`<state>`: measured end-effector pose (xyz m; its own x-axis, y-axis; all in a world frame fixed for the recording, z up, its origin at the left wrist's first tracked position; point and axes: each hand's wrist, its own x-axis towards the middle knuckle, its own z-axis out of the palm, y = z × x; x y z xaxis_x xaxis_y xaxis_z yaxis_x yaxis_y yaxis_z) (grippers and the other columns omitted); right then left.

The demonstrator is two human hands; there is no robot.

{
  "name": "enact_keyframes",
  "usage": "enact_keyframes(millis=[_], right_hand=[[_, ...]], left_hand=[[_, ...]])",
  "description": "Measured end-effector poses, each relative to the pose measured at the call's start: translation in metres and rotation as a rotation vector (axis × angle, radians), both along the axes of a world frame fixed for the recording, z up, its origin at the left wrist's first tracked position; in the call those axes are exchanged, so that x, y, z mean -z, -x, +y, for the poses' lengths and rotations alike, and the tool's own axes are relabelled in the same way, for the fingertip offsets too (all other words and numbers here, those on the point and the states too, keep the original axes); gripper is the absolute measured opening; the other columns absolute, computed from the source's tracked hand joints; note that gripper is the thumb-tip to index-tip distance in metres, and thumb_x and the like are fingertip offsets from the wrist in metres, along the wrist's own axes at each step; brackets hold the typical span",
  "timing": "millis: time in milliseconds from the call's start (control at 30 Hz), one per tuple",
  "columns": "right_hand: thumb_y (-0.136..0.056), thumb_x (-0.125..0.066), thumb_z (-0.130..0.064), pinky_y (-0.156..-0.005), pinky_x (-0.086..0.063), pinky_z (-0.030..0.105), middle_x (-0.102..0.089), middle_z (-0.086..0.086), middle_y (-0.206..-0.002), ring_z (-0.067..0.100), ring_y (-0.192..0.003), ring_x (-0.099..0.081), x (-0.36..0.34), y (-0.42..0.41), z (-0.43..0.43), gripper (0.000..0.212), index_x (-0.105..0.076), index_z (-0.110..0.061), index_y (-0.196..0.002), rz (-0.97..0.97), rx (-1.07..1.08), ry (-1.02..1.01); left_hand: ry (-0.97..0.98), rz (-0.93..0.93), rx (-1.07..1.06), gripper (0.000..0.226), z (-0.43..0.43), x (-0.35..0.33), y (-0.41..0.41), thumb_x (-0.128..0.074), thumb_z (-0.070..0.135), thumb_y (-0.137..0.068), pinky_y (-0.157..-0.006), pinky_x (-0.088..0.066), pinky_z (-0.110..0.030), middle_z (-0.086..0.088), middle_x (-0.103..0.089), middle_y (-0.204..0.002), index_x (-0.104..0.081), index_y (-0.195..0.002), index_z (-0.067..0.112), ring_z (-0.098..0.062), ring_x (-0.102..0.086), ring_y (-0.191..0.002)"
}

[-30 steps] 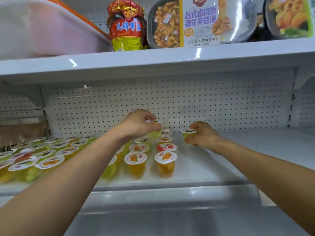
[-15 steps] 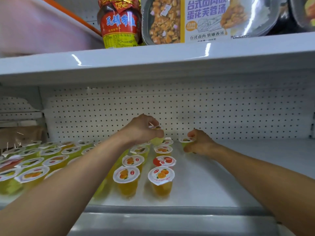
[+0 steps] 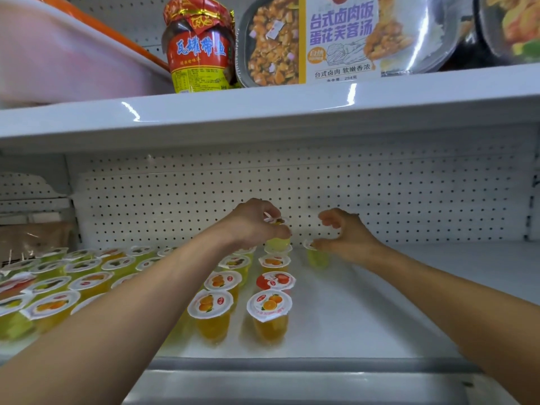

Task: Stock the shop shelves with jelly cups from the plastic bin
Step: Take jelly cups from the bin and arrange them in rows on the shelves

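Right half of shelf (image 3: 423,302): open surface from the front lip back to the pegboard (image 3: 409,200); free passage. Left half: cups (image 3: 268,306) in close rows, front to back, gaps narrow. Lone cup (image 3: 317,258) stands just right of the rows, near the back. Upper shelf (image 3: 263,112) limits headroom throughout; entry is from the front only

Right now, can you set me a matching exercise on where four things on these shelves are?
Things: 1 left hand; 2 right hand; 3 red-topped glass jar; 4 red-lidded plastic jelly cup.
Places: A on the white upper shelf; B just behind the right-hand front orange jelly cup; C gripping a pale green jelly cup above the rows; D beside a lone pale green jelly cup.
Pairs: 1-C, 2-D, 3-A, 4-B.
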<state>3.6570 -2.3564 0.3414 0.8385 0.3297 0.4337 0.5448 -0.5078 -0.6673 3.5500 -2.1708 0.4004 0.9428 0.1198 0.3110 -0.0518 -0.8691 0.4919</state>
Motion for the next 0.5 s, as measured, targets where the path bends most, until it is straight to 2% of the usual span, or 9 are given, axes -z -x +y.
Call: enact_keyframes(millis=[67,100,167,267,333,400,500], right_hand=[[-0.073,-0.084,-0.022,-0.073,-0.044,0.010,-0.062,-0.002,-0.111,0.008,-0.095,-0.056,-0.014,0.018,-0.002,0.057,-0.057,-0.020,-0.124,0.022,-0.134,-0.068],[-0.073,-0.084,-0.017,-0.069,-0.045,0.009,-0.065,-0.001,-0.106,0.006,-0.086,-0.058,-0.019,0.028,-0.001,0.053,-0.059,-0.019,-0.120,0.060,-0.203,-0.068],[-0.072,-0.084,-0.012,-0.066,-0.046,0.013,-0.067,0.002,-0.093,0.006,-0.073,-0.059,-0.023,0.044,0.001,0.039,-0.063,-0.014,-0.105,0.118,-0.304,-0.074],[-0.072,-0.083,-0.012,-0.065,-0.044,0.025,-0.060,0.005,-0.077,0.011,-0.069,-0.056,-0.021,0.054,0.003,0.030,-0.058,-0.006,-0.086,0.129,-0.304,-0.158],[-0.074,-0.082,-0.012,-0.062,-0.045,0.023,-0.061,0.003,-0.073,0.009,-0.068,-0.058,-0.019,0.055,0.001,0.028,-0.057,-0.005,-0.085,0.133,-0.267,-0.195],[-0.074,-0.081,-0.011,-0.062,-0.050,0.023,-0.069,0.006,-0.079,0.010,-0.069,-0.064,-0.015,0.054,-0.002,0.027,-0.063,-0.003,-0.092,0.167,-0.256,-0.213],[-0.072,-0.081,-0.010,-0.055,-0.048,0.020,-0.073,0.011,-0.087,0.012,-0.069,-0.065,-0.003,0.047,-0.008,0.031,-0.066,-0.005,-0.099,0.212,-0.204,-0.199]], left_hand=[[-0.003,0.000,0.013,0.056,-0.006,-0.002,-0.002,-0.072,0.048,-0.079,-0.083,-0.041,-0.026,0.000,-0.053,-0.131,-0.057,-0.128,0.026,-0.014,-0.052,-0.105],[-0.007,0.000,0.024,0.057,-0.010,-0.003,-0.003,-0.072,0.051,-0.079,-0.084,-0.041,-0.026,0.000,-0.053,-0.129,-0.057,-0.128,0.026,-0.015,-0.053,-0.107],[-0.017,-0.006,0.047,0.060,-0.018,-0.004,-0.003,-0.071,0.055,-0.078,-0.085,-0.039,-0.025,0.002,-0.053,-0.124,-0.057,-0.128,0.025,-0.014,-0.052,-0.107],[-0.030,-0.019,0.100,0.061,-0.029,-0.005,-0.004,-0.070,0.057,-0.077,-0.082,-0.039,-0.024,0.001,-0.057,-0.121,-0.059,-0.126,0.022,-0.013,-0.053,-0.102],[0.001,-0.019,0.139,0.061,-0.033,-0.004,-0.003,-0.070,0.057,-0.078,-0.077,-0.043,-0.024,-0.001,-0.061,-0.120,-0.059,-0.126,0.021,-0.013,-0.058,-0.093],[0.034,-0.013,0.158,0.061,-0.033,-0.002,0.001,-0.066,0.058,-0.081,-0.072,-0.046,-0.023,-0.001,-0.064,-0.116,-0.059,-0.127,0.020,-0.012,-0.061,-0.083],[-0.094,-0.049,0.114,0.060,-0.024,0.005,0.008,-0.059,0.060,-0.085,-0.081,-0.043,-0.025,0.001,-0.062,-0.124,-0.059,-0.129,0.020,-0.013,-0.059,-0.100]])
